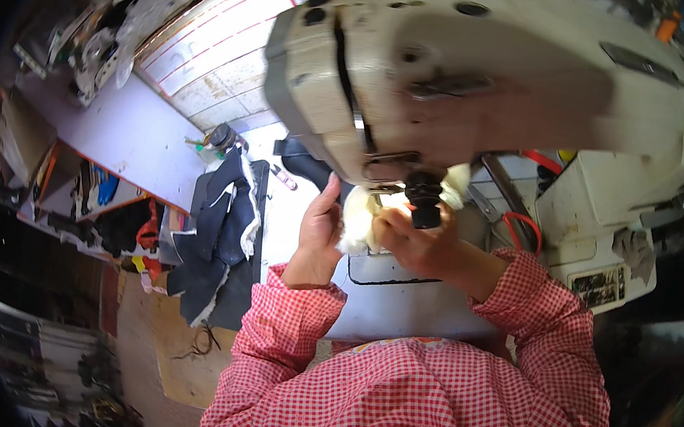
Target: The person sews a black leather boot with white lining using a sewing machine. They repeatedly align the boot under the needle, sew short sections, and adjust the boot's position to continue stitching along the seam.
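Observation:
A cream, fluffy fleece piece (357,219) lies at the needle area of a white sewing machine (493,70). My right hand (427,242) is closed on the fleece at its near right side, with fingertips bent in; a black knob on the machine covers part of the hand. My left hand (321,230) rests at the fleece's left edge, thumb stretched upward and the other fingers mostly hidden. A dark piece (307,161) extends just beyond the left thumb and runs behind the machine head. Whether it is joined to the fleece is hidden.
Dark cut pieces with white fuzzy edges (227,226) are heaped left of the white work surface (399,304). Red-handled scissors (521,225) lie right of my right hand. A small dark jar (222,137) stands farther back. Shelves (109,187) hold assorted items at the left.

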`<act>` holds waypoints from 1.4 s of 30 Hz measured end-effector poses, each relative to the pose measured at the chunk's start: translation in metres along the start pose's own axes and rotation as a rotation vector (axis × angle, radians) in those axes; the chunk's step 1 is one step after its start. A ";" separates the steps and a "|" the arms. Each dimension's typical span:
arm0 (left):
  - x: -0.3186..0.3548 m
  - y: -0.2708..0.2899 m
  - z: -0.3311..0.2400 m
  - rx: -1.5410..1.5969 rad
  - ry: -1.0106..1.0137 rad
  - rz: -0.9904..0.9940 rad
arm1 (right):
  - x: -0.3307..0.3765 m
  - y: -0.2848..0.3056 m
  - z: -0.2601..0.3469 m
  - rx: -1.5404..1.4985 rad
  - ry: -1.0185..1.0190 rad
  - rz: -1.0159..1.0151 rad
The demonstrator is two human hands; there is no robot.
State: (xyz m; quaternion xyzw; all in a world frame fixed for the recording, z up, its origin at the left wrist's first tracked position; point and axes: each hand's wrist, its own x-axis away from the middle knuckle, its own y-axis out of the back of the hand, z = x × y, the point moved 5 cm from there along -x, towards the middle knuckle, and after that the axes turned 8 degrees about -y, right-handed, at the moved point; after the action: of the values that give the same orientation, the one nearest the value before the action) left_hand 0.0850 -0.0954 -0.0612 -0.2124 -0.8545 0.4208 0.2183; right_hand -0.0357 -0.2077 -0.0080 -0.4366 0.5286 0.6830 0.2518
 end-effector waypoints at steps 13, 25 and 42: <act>0.007 -0.002 0.020 -0.062 -0.213 -0.014 | 0.003 0.011 -0.005 -0.074 -0.020 -0.104; 0.010 -0.020 -0.015 -0.348 -0.067 -0.115 | -0.004 0.012 -0.006 -0.115 0.000 0.019; 0.027 -0.078 -0.027 -0.297 -0.055 0.031 | -0.009 0.011 0.001 -0.165 0.094 -0.009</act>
State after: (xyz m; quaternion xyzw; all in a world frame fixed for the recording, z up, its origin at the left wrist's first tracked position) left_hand 0.0639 -0.1073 0.0223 -0.2437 -0.9097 0.2988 0.1544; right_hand -0.0407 -0.2091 0.0052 -0.4898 0.4798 0.7019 0.1931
